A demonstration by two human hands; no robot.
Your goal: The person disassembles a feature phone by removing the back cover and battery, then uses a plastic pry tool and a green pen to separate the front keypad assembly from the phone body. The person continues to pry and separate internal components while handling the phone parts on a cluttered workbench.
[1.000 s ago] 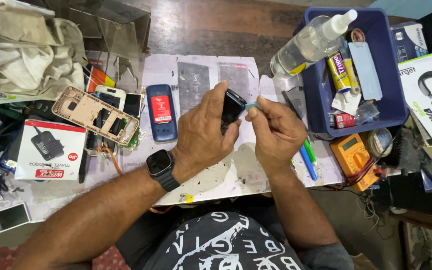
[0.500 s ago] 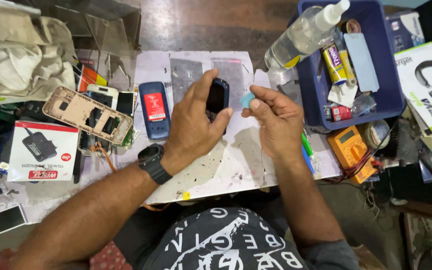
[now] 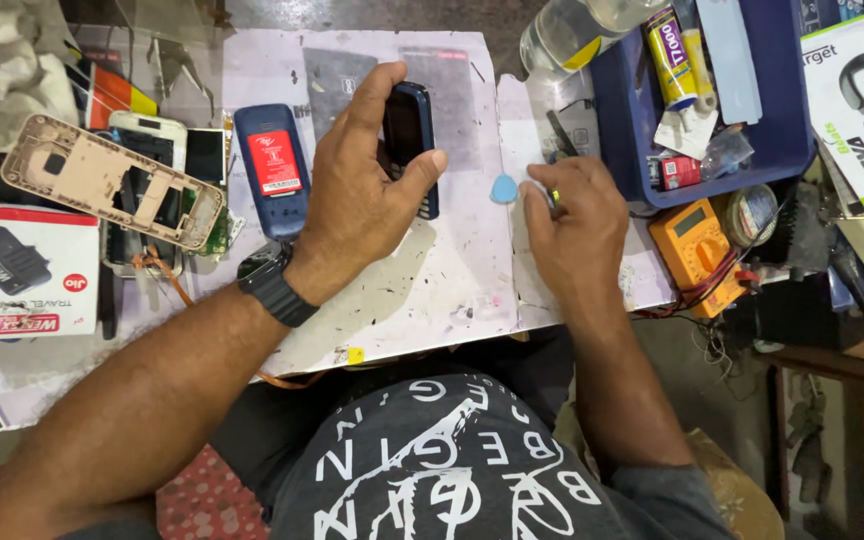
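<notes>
My left hand (image 3: 357,205) grips a small dark blue keypad phone (image 3: 410,135) and holds it upright above the white work sheet (image 3: 452,290). A black smartwatch (image 3: 274,285) is on that wrist. My right hand (image 3: 574,225) rests low on the sheet with its fingers curled down. A light blue triangular pick (image 3: 503,188) lies flat on the sheet just left of the thumb, free of the hand. The fingertips touch a thin dark tool (image 3: 552,196); whether they grip it is unclear.
A second blue phone (image 3: 270,168) with a red label lies left of my left hand, beside a beige phone frame (image 3: 102,180). A blue tray (image 3: 782,150) with tubes and a clear bottle (image 3: 567,35) stands at the right, a yellow multimeter (image 3: 697,245) below it. Boxes line both sides.
My right hand has dropped from beside the phone down to the sheet, and the blue pick it held now lies on the sheet. The left hand still holds the phone.
</notes>
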